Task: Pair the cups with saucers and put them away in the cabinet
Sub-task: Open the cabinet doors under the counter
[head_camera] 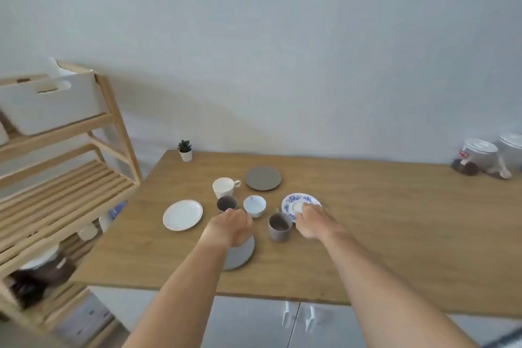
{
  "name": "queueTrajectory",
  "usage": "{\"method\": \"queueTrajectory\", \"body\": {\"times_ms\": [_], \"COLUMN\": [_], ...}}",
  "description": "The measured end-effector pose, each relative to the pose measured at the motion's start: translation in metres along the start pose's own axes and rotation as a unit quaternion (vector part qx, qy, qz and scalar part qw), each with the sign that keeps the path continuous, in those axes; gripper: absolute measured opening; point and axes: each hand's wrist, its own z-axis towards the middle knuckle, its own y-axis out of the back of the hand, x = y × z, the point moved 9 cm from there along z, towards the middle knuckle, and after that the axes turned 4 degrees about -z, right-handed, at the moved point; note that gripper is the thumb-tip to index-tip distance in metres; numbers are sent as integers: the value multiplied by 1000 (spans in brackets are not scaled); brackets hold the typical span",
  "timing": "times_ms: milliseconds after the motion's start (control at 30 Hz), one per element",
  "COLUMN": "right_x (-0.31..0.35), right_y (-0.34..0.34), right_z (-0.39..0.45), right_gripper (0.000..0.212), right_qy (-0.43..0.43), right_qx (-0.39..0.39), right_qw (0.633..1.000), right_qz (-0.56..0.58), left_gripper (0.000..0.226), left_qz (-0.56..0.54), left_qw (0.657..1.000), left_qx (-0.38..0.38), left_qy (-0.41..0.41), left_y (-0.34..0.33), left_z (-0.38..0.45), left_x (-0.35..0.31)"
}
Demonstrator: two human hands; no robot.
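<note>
Several cups and saucers stand on the wooden counter (395, 234). My left hand (231, 227) hovers knuckles-up over the far edge of a grey saucer (240, 256), its fingertips at the near side of a small dark cup (226, 203); its grip is hidden. My right hand (313, 220) lies on the near right part of a blue patterned saucer (292, 200), fingers closed on it. A blue-and-white cup (254, 206) sits between my hands, with a grey mug (279, 226) nearer. A white handled cup (225, 187), a white saucer (183, 215) and a second grey saucer (263, 178) lie further off.
Grey cabinet doors (299, 319) with two handles sit under the counter's front edge. A wooden slatted shelf (65, 186) stands at the left, holding a white bin (50, 104). A small potted plant (185, 150) and lidded jars (480, 155) stand at the counter's back.
</note>
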Motion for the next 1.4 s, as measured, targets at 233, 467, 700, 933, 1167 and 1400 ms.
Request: {"method": "queueTrajectory", "body": {"times_ms": [233,467,700,933,1167,1400], "right_x": [-79,-110,-119,-126,-119,-60], "right_y": [-126,-163,-187,-196,-191,-239], "right_z": [-31,-39,-44,-40,-48,-155], "right_gripper": [51,72,68,67,65,64], "right_qy": [-63,-14,-38,-37,-47,39], "right_qx": [138,123,95,87,64,30], "right_qw": [988,987,995,995,997,999], "right_qz": [-30,-104,12,11,-16,9], "left_gripper": [44,42,38,33,30,29], "left_qz": [-107,-88,-267,-356,-283,-184], "left_qw": [976,975,935,904,935,967], "left_qx": [166,181,145,101,92,141], "left_qy": [95,95,185,214,193,106], "left_y": [-155,-222,-280,-303,-315,-321], "left_z": [-51,-54,-36,-26,-70,-159], "left_x": [27,-11,-26,-18,-19,3]}}
